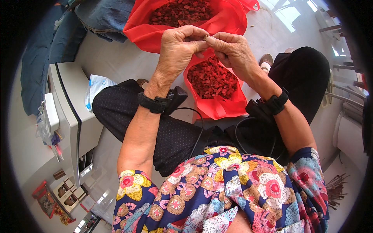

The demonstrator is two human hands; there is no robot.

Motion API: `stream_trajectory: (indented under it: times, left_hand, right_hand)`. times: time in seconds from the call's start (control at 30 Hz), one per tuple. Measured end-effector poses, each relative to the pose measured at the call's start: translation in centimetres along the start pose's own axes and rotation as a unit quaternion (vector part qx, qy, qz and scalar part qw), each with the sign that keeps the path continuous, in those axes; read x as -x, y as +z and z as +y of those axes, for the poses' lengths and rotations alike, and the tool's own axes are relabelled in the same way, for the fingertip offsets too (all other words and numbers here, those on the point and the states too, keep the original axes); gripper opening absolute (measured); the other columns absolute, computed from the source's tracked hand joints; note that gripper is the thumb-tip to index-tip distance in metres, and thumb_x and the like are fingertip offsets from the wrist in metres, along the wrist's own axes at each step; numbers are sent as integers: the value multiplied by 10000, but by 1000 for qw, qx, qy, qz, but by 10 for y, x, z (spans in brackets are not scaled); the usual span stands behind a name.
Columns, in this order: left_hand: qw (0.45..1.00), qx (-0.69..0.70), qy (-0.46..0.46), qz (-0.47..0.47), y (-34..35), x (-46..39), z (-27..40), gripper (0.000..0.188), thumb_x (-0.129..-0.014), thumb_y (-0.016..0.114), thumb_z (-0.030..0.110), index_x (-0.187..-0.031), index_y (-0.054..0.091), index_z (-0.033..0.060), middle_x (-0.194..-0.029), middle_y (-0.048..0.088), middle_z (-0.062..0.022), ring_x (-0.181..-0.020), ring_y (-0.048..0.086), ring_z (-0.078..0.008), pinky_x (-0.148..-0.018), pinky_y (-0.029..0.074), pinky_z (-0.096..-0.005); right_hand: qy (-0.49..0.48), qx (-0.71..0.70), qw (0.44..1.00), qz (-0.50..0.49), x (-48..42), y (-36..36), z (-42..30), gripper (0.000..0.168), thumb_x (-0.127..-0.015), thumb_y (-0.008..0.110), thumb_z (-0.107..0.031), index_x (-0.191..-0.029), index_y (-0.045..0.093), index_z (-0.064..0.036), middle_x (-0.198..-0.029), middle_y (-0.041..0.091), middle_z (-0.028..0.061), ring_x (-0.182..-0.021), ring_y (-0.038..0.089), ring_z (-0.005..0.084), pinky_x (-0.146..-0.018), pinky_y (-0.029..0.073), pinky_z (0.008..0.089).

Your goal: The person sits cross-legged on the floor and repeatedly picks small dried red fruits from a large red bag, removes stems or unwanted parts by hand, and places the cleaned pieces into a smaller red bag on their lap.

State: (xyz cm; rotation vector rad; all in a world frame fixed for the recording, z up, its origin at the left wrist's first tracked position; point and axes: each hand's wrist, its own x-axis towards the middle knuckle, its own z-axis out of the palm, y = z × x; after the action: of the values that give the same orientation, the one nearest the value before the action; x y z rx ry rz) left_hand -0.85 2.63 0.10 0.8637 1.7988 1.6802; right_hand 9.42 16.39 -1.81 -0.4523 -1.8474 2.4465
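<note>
My left hand (177, 48) and my right hand (233, 49) meet at the fingertips over two red fabric bags. Pinched between both thumbs and forefingers is a small brownish piece (206, 37), mostly covered by the fingers, so its kind is unclear. Beyond my hands stands the larger red bag (140, 36), its mouth wide around a heap of dark, dried pods or pieces (180, 13). Closer to me, between my knees, the smaller red bag (214, 112) holds similar reddish dried pieces (214, 77).
Black straps with dark devices and cables circle both wrists. To the left stand a white cabinet (84, 128), a white plastic bag (99, 84) and blue denim cloth (102, 17). Metal-legged furniture (346, 94) lines the right edge. Small bits lie on the pale floor (262, 35).
</note>
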Motion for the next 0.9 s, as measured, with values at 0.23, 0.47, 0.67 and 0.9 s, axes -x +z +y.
stream_trajectory:
  times: [0.23,0.47,0.67,0.9]
  left_hand:
    - [999,14,-14,27,6,1,-3,146,-802,646,-51,-947,655,-45,-789,676,-102,-639,651,-136,-527,550,-232]
    - [997,43,-18,56,13,3,-9,124,-811,638,-44,-934,654,-46,-776,672,-100,-622,650,-145,-516,541,-234]
    - [991,92,-30,95,20,5,-7,67,-807,637,-59,-873,649,-54,-764,658,-80,-643,628,-121,-561,550,-242]
    - [982,147,-18,114,23,5,-15,40,-817,640,-41,-854,653,-44,-759,654,-70,-627,622,-122,-571,542,-238]
  right_hand:
    - [-13,4,1000,16,0,2,2,244,-941,564,-249,-837,614,-34,-542,404,-64,-444,331,10,-399,241,171]
    - [-109,141,981,72,-6,5,12,236,-945,540,-217,-844,620,-18,-552,449,-53,-461,373,12,-411,285,170]
    - [-110,101,984,93,-7,8,12,238,-920,545,-192,-816,627,5,-554,486,-24,-482,418,33,-435,331,196]
    - [-76,15,991,112,-1,15,4,259,-882,545,-155,-718,616,33,-573,563,17,-525,503,61,-474,402,219]
